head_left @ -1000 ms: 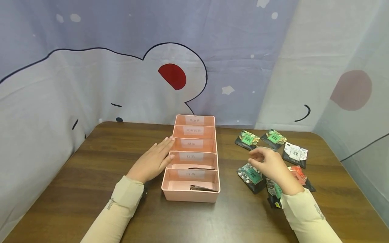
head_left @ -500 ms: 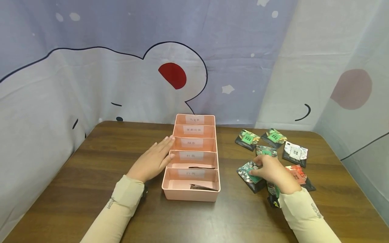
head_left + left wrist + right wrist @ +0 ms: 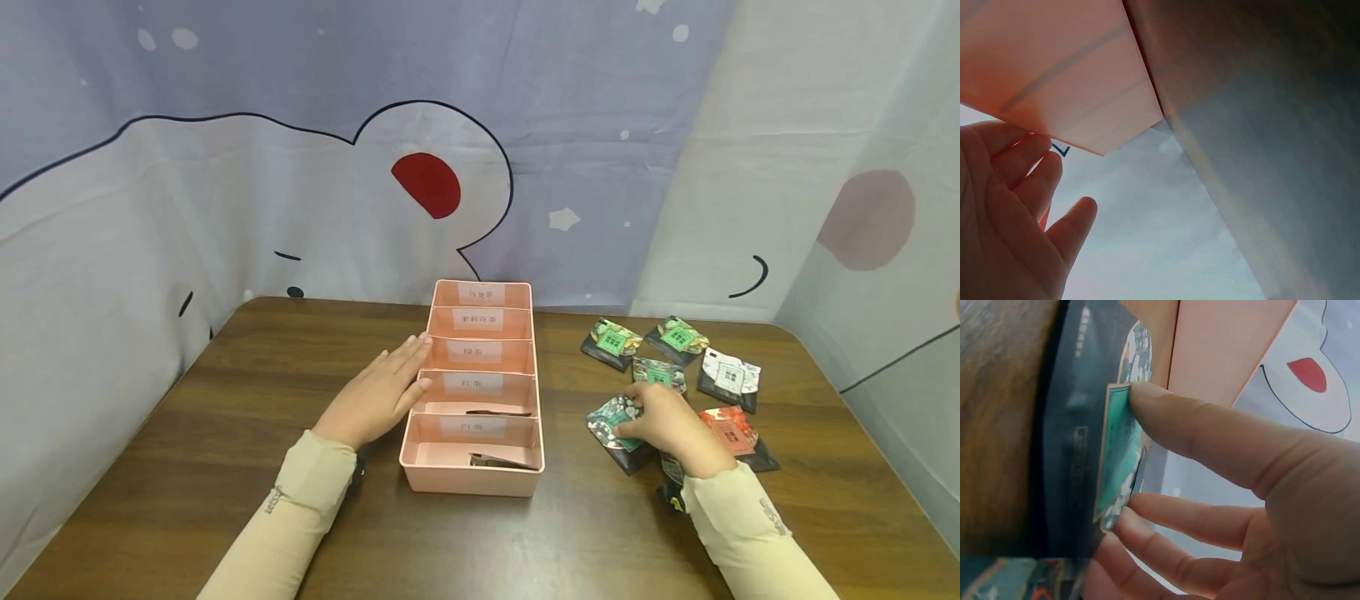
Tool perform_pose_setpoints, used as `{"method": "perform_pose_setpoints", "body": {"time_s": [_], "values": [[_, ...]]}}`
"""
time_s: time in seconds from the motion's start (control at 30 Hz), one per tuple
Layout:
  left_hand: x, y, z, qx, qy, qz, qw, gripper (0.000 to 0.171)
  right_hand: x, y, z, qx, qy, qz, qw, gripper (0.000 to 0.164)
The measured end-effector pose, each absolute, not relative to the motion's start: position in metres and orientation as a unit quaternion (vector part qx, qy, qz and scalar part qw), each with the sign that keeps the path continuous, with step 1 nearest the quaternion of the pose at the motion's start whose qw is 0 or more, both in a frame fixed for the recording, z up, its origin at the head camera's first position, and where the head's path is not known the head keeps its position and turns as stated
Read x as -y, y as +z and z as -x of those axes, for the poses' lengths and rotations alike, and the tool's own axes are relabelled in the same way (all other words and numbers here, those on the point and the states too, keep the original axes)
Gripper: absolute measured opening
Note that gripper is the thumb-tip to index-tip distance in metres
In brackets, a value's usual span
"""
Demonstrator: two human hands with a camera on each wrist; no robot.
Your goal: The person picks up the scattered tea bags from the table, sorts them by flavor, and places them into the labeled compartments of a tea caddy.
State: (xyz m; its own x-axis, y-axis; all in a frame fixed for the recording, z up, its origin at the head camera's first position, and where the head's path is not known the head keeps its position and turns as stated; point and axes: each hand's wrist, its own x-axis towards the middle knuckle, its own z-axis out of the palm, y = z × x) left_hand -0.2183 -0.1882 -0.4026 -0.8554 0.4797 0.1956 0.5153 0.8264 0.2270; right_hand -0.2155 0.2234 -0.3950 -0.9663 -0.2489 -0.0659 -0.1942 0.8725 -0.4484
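My right hand is over a dark tea sachet with a teal label, lying flat right of the box. In the right wrist view the thumb presses on the label of the sachet, and the fingertips are at its edge, pinching it. With fingers extended, my left hand rests against the left side of a pink divided box. Its fingertips meet the box wall in the left wrist view. White Chinese labels mark the compartments. Dark sachets lie in the two nearest ones.
Around the right hand lie more sachets: two with bright green labels at the back, a white one, a red one, and a green-labelled one just behind the hand. Another is partly hidden under the wrist. A patterned curtain hangs behind the wooden table.
The right hand has come down from above the sachets onto the teal-labelled one, and its thumb and fingers have closed in on it. The left hand stays at the box.
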Motion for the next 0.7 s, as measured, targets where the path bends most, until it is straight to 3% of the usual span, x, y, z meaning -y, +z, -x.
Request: {"method": "perform_pose_setpoints", "body": {"time_s": [0.3,0.7], "values": [[0.188,-0.402,0.218,0.953,-0.137,0.262,0.065,0.064,-0.226,-0.396,0.218,-0.955,-0.280,0.081,0.061,0.058],[0.189,-0.403,0.219,0.953,-0.136,0.262,0.070,0.063,-0.235,-0.400,0.225,-0.930,-0.363,0.051,0.035,0.029]]}}
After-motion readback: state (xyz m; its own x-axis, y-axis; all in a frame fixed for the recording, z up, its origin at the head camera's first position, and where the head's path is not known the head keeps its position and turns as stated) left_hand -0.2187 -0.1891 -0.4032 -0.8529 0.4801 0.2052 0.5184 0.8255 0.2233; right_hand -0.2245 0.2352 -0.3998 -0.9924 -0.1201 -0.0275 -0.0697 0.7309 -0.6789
